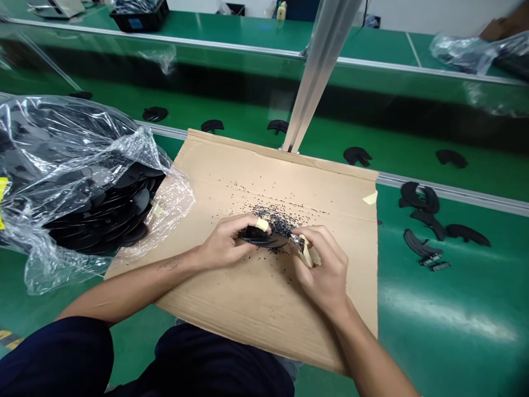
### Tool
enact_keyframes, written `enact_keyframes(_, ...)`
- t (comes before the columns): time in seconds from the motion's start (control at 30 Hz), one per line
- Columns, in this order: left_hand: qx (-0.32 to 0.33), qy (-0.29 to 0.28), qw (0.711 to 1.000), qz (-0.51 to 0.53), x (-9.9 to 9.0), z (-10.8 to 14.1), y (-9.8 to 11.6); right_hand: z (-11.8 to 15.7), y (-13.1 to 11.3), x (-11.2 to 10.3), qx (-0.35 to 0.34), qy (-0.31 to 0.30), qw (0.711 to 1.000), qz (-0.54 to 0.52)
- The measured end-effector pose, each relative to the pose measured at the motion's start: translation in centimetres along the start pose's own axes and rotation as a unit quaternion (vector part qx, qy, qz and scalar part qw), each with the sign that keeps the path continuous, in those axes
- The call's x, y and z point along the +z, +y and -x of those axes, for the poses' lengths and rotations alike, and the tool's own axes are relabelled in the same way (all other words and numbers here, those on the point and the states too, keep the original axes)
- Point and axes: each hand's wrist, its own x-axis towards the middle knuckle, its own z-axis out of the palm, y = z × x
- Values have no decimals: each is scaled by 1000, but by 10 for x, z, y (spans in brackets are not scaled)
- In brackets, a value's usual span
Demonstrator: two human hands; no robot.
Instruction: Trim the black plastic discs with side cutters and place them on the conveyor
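Observation:
My left hand (228,241) grips a flat black plastic part (264,238) over the cardboard sheet (248,309), and yellowish tape is wrapped round one of its fingertips. Closed in my right hand (324,264) are small metal cutting pliers (296,241) with yellowish handles. Their metal head is at the right end of the black part; whether the jaws touch it I cannot tell. Beneath and behind both hands, many tiny black plastic bits (281,220) lie scattered on the cardboard.
At left, a clear plastic bag (78,149) spills a stack of black parts (111,215) beside the cardboard. Loose curved black parts (419,198) lie on the green table (446,320) at right. An aluminium post (320,71) rises behind the cardboard. A black bin (140,19) stands farther back.

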Motion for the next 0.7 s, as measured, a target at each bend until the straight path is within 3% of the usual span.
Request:
enact_keyframes(0.2, -9, -3, 1000, 22, 2, 2, 1, 2, 2, 5, -25, -39, 999, 13)
enact_keyframes(0.7, -5, -15, 999, 31, 0, 1, 6, 3, 2, 4, -34, -16, 999, 14)
